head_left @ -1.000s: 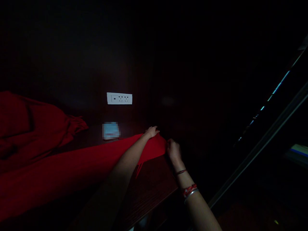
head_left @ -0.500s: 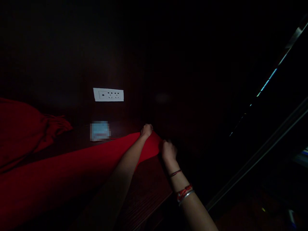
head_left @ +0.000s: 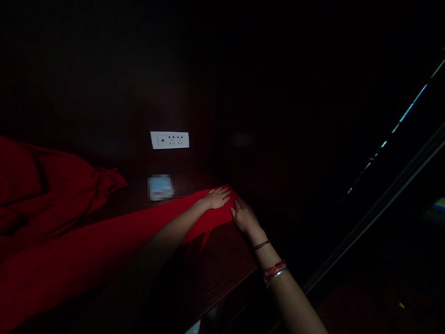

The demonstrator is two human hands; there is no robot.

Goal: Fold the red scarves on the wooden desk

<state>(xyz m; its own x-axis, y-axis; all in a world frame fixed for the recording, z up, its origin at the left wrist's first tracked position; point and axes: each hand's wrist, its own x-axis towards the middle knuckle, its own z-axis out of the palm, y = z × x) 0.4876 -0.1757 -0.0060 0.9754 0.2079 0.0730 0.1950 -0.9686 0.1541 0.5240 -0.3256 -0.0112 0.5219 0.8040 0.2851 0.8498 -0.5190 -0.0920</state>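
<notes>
Surface of dark wood, grain showing near the front edge. Loose threads trail from the near side of a red cloth strip, which runs lengthwise to the right edge, ending by the far right corner. Right hand, bracelets behind its wrist, at that edge, fingers on cloth; cannot tell if its grip pinches. Left hand just beyond: palm down, grip wide. Red fringed bundle left, toward back edge. Blurred blue item behind the strip. Socket plate on the wall.
</notes>
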